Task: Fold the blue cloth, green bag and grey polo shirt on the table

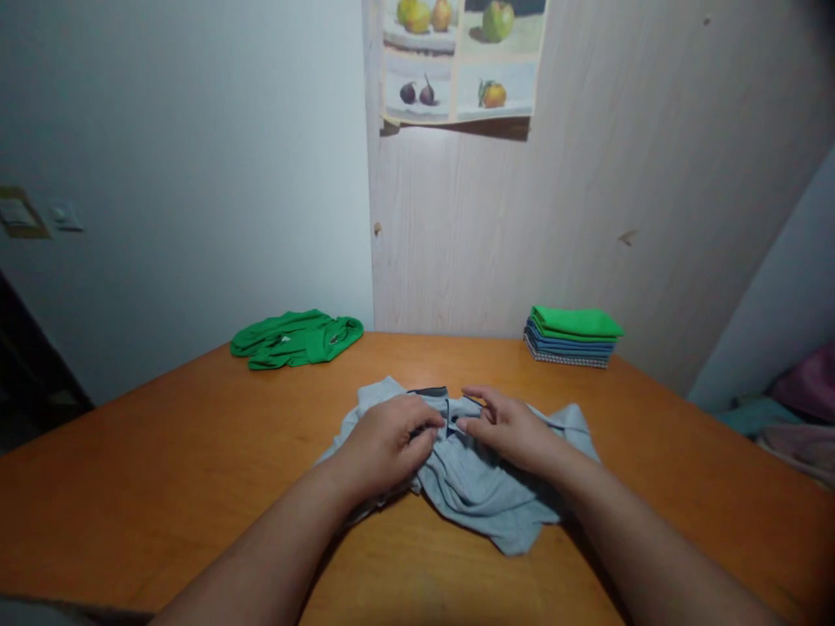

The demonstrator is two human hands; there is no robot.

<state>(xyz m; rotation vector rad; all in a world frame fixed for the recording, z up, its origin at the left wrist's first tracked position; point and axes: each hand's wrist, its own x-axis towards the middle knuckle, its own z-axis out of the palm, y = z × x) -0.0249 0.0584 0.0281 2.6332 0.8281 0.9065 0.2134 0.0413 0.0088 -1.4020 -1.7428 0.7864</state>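
Note:
A grey polo shirt (479,478) with dark trim at the collar lies crumpled on the wooden table in front of me. My left hand (395,439) rests on its left part, fingers curled and pinched on the cloth beside the front opening. On the other side of that opening is my right hand (505,428), its thumb near a dark button and its index finger stretched toward the collar. The thumb and index finger of this hand are apart. Part of the shirt is hidden under both hands.
A green garment (297,339) lies loosely bunched at the table's back left. At the back right stands a stack of folded clothes (572,337), bright green on top. The orange-brown table (183,469) meets a wall with a fruit poster (497,85).

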